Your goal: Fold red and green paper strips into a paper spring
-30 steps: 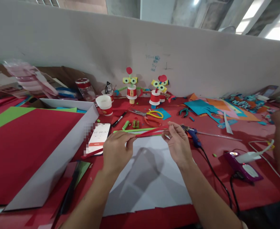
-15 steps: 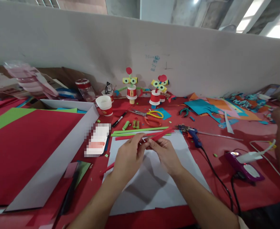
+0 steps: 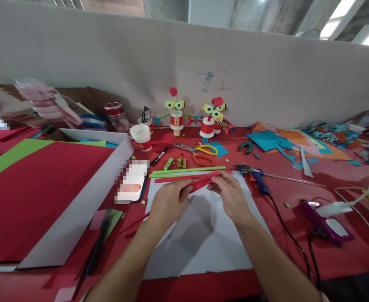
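Note:
A red paper strip (image 3: 203, 180) stretches between my two hands above a white sheet (image 3: 200, 247). My left hand (image 3: 171, 202) pinches its left part between thumb and fingers. At its right part, my right hand (image 3: 229, 193) grips it with the thumb and bent fingers. A red tail of paper sticks out at lower left behind my left wrist; whether it belongs to the same strip I cannot tell. Just beyond my hands lie green paper strips (image 3: 187, 170) and another red strip (image 3: 172, 178). Two small folded green paper springs (image 3: 168, 163) rest behind those.
Paper-cup figures (image 3: 176, 121) stand by the wall. Scissors (image 3: 200, 149), a marker (image 3: 160, 155) and a phone (image 3: 132, 181) lie nearby. At right are a glue gun (image 3: 260, 181) with its cord and a purple power strip (image 3: 327, 222). A box with coloured paper (image 3: 55, 197) fills the left.
My hands have moved apart, the right one sliding rightward along the red strip, so more of it shows between them. The view has shifted slightly.

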`<move>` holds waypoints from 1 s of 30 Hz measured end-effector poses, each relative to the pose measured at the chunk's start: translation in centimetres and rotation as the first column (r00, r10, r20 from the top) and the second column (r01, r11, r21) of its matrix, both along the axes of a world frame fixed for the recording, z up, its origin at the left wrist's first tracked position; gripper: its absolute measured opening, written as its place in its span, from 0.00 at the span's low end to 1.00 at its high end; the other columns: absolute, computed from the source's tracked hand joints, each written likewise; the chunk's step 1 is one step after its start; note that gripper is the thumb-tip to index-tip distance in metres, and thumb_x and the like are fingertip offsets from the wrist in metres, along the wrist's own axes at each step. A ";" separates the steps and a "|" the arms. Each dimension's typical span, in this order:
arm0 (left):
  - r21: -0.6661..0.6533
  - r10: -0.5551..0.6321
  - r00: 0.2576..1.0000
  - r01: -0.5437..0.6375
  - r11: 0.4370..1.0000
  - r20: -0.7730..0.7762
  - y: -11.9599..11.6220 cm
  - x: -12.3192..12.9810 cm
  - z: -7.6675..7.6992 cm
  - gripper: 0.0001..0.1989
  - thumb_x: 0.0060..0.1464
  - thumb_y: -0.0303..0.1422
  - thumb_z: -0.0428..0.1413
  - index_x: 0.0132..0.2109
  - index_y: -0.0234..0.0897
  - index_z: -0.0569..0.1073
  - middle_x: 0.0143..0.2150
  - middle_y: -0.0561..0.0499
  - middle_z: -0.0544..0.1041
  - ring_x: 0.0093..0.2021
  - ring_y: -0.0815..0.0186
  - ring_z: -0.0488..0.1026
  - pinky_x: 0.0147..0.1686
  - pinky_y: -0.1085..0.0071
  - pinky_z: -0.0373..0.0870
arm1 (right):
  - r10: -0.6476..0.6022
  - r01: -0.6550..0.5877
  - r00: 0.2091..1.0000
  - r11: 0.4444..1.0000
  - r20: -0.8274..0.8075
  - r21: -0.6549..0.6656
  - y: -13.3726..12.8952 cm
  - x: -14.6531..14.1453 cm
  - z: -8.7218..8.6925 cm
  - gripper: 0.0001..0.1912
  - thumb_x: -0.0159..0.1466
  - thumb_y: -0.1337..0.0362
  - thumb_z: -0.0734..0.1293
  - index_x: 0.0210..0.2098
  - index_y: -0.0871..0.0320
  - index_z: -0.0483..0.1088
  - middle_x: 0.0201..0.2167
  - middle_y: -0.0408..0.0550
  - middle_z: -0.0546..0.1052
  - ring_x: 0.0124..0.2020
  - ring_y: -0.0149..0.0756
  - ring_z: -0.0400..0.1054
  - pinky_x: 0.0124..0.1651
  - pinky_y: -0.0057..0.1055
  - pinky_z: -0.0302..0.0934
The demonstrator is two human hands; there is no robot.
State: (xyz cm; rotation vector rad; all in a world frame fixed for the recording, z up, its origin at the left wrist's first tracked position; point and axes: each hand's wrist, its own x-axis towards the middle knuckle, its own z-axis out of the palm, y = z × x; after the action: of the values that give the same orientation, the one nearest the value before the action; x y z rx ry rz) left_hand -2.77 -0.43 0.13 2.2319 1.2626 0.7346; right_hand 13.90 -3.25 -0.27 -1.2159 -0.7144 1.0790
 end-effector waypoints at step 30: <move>-0.364 0.045 0.983 0.024 0.931 0.179 0.1 0.3 0.4 0.09 0.53 0.37 0.53 0.31 0.38 0.74 0.26 0.53 0.75 0.26 0.67 0.68 0.27 0.72 0.59 | 0.010 -0.024 0.993 0.993 0.116 0.120 0.4 0.9 -0.4 0.12 0.55 0.62 0.70 0.38 0.54 0.68 0.25 0.39 0.75 0.28 0.31 0.70 0.37 0.31 0.62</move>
State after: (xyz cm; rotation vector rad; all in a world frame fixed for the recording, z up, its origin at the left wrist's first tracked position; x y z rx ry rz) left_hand -2.50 -0.30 0.57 1.8148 1.2083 0.6337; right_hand 14.76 -2.88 -0.64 -1.1762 -0.8677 0.9711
